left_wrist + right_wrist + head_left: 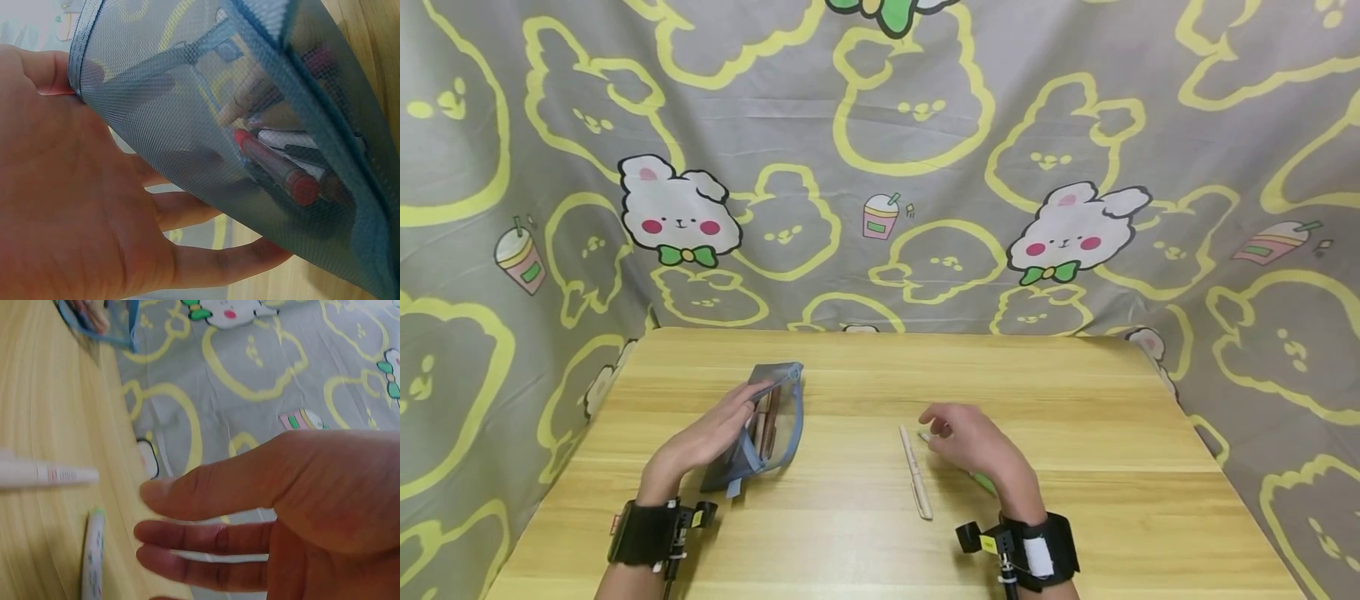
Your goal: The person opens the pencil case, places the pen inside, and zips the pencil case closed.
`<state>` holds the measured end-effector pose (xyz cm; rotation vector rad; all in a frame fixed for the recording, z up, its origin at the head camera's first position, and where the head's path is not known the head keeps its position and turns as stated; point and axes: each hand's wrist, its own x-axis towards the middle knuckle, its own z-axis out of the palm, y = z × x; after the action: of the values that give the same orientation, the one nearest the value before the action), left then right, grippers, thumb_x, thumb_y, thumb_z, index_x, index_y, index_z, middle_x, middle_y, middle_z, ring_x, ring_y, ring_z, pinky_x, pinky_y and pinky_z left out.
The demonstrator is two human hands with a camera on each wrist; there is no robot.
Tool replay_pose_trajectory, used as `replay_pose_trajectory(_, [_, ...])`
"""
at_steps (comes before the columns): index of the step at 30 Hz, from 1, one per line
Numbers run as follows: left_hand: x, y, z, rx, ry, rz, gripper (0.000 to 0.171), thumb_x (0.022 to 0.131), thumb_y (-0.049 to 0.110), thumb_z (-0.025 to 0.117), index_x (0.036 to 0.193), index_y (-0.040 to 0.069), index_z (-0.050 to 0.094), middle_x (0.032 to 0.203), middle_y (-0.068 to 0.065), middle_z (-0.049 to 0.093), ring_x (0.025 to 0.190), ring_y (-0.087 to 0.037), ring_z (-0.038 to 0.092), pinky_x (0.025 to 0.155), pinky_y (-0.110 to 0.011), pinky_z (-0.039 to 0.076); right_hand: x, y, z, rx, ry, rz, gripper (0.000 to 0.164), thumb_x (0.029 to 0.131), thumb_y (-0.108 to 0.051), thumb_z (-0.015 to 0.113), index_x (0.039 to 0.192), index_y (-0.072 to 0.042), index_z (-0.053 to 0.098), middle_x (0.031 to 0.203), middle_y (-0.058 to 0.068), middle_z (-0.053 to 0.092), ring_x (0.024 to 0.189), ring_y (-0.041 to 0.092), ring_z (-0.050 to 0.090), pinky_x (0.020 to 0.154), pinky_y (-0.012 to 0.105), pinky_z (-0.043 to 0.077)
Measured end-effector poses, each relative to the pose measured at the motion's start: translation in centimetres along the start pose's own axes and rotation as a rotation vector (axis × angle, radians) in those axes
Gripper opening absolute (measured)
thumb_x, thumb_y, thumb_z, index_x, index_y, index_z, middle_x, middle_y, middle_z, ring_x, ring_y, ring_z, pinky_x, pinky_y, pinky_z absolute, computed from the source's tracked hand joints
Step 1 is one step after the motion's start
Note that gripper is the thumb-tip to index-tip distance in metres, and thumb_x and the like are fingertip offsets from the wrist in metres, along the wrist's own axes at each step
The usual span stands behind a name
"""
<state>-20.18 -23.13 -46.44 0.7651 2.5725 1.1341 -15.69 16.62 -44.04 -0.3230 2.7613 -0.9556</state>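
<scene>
A blue mesh pencil case [797, 429] lies on the left of the table with its top gaping. My left hand [715, 429] grips its near-left side, thumb at one edge and fingers [219, 262] along the outside mesh. Several pens [766, 425] show inside, among them a red-ended pen [275, 165]. Right of the case lies a pale pen [916, 475]. Over a white marker with green ends [94, 553] hovers my right hand [973, 437], fingers loosely bent and holding nothing. In the head view this hand hides most of the marker.
The wooden table [850, 533] ends at a grey cloth [805, 208] printed with yellow outlines and rabbits, which hangs behind and at both sides. A black strap with a small camera sits on each wrist.
</scene>
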Motion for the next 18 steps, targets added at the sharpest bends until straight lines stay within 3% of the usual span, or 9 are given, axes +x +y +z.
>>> replay_pose_trajectory(7, [0.0,0.0,0.0,0.01,0.002,-0.018,0.052,0.114,0.022,0.02,0.159,-0.003,0.028,0.162,-0.033,0.022,0.149,-0.055,0.014,0.115,-0.073,0.015,-0.5,1.7,-0.5,-0.072,-0.034,0.11,0.03,0.079,0.008,0.071,0.107,-0.002,0.072,0.095,0.011,0.068,0.084,0.022,0.061,0.073,0.04,0.054])
replay_pose_trajectory(12, [-0.1,0.0,0.0,0.009,-0.003,-0.029,0.053,0.114,0.023,0.02,0.16,-0.003,0.027,0.163,-0.033,0.02,0.149,-0.055,0.012,0.115,-0.074,0.015,-0.4,2.0,-0.3,-0.045,-0.053,0.168,0.026,0.079,0.01,0.072,0.101,-0.004,0.07,0.089,0.008,0.064,0.076,0.021,0.056,0.065,0.035,0.05])
replay_pose_trajectory(18, [0.0,0.0,0.0,0.004,-0.005,-0.018,0.053,0.114,0.022,0.02,0.159,-0.004,0.026,0.162,-0.034,0.02,0.149,-0.056,0.011,0.114,-0.074,0.013,-0.3,2.2,-0.1,-0.059,-0.08,0.221,0.028,0.076,0.011,0.075,0.098,-0.005,0.067,0.091,0.007,0.065,0.077,0.021,0.056,0.066,0.035,0.051])
